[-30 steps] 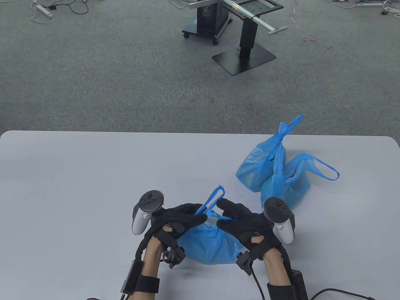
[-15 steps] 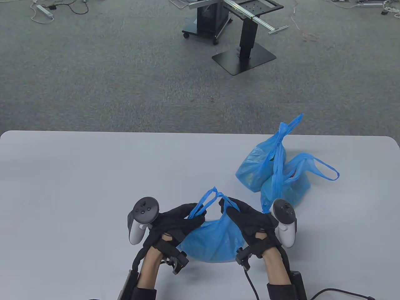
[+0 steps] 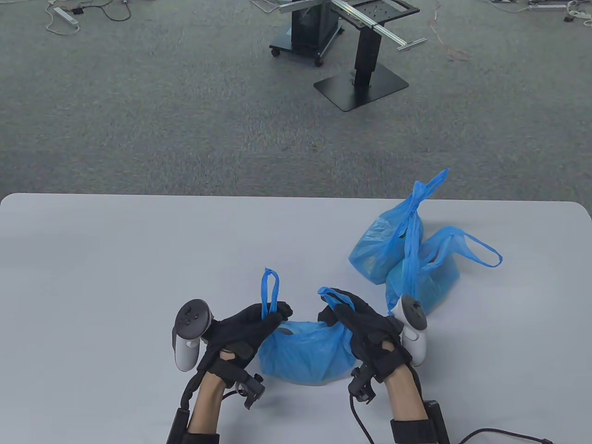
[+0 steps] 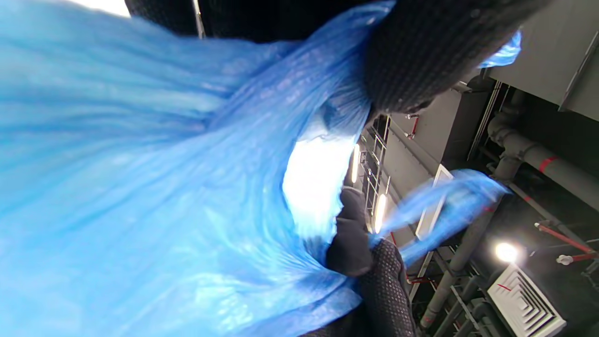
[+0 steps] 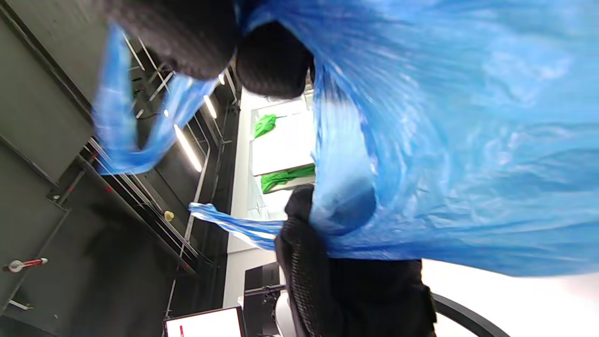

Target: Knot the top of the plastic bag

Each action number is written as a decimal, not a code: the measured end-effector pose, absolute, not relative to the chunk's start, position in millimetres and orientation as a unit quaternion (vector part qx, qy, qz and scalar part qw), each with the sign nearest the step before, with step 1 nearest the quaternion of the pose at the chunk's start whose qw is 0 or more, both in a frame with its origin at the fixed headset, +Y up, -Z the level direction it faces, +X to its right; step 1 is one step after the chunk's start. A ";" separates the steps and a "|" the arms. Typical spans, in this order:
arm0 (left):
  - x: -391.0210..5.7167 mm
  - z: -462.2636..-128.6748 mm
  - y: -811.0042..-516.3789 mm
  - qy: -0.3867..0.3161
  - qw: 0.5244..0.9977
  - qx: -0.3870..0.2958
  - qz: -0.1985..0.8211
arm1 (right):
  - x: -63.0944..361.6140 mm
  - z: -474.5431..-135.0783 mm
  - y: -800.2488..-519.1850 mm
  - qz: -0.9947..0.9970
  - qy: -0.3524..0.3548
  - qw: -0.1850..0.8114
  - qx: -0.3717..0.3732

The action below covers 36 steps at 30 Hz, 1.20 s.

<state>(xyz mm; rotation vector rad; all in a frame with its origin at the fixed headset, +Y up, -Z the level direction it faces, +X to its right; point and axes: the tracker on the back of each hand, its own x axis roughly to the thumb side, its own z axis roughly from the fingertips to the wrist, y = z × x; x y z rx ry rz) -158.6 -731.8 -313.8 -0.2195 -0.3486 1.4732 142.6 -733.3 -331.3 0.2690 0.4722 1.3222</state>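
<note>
Pinched in each gloved hand is one handle of the blue bag (image 3: 303,354), low in the frame's centre: left hand (image 3: 243,330) grips the upright left handle (image 3: 270,291), right hand (image 3: 367,330) the right handle (image 3: 334,296). Farther back, right of centre, two more blue bags (image 3: 407,249) lie on the table (image 3: 115,259).

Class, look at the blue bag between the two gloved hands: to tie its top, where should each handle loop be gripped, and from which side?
Grip each handle at its base, where it leaves the bag. The left hand pinches the upright left loop from the left; the right hand holds the shorter right loop from the right. Gripping low probably leaves both loop ends free to cross.
</note>
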 end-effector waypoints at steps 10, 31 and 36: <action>-158.3 -314.0 -733.3 -0.162 0.705 -0.098 0.684 | 142.5 -332.7 -737.1 0.683 0.171 0.705 0.082; -138.3 -311.9 -734.9 -0.190 0.787 -0.117 0.575 | 119.4 -326.7 -742.3 0.684 0.177 0.704 0.071; -140.2 -312.2 -738.9 -0.177 0.786 -0.117 0.581 | 110.2 -324.3 -740.0 0.697 0.218 0.675 0.110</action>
